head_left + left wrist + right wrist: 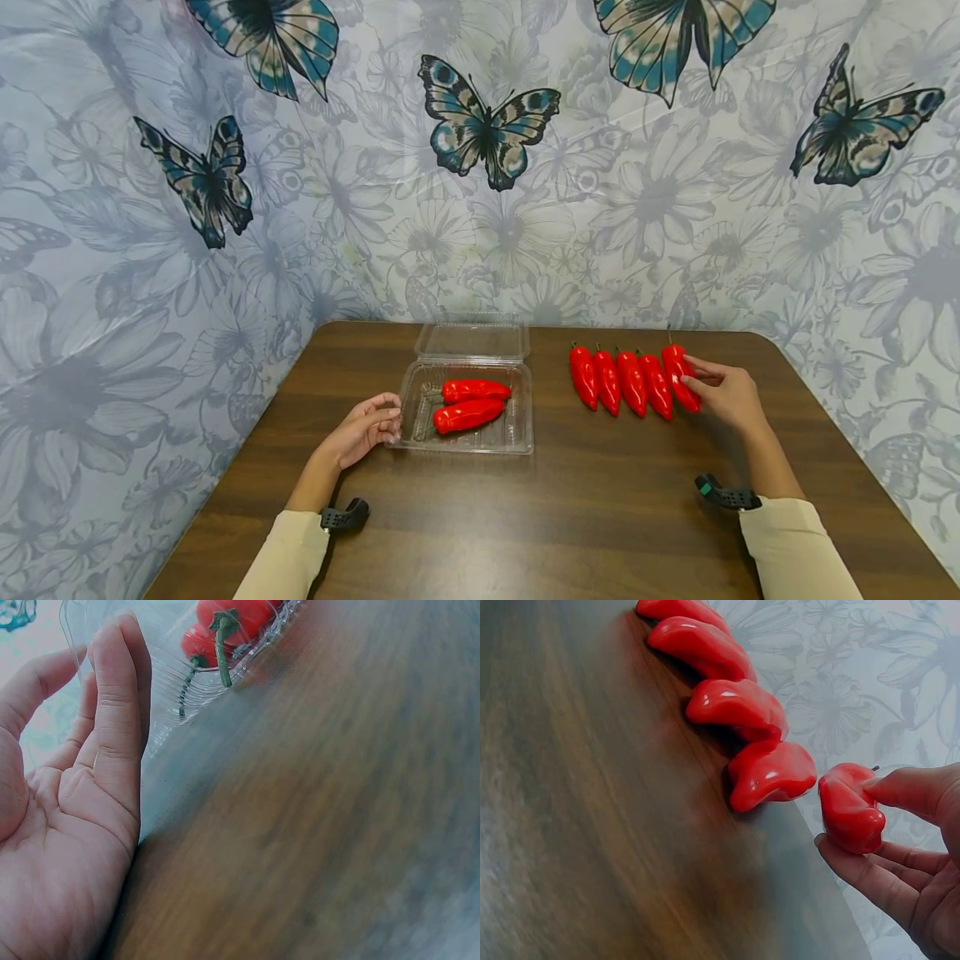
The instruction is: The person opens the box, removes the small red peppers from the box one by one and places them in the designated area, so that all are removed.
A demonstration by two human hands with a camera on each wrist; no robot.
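My right hand (723, 393) pinches a red pepper (678, 375) between thumb and fingers, at the right end of a row of several red peppers (632, 383). In the right wrist view, the held pepper (849, 810) is apart from the nearest row pepper (772, 776). On the left, an open clear plastic container (517, 437) holds two red peppers (470, 415) lying on their sides. My left hand (367, 429) grips that container's left edge. Green stems (223, 649) of the peppers inside show in the left wrist view.
The container's raised clear lid (472, 340) leans back toward the patterned wall covering (360, 250) behind the table. Brown wood tabletop (525, 525) stretches in front of the container and the row. A dark band (345, 515) circles each wrist.
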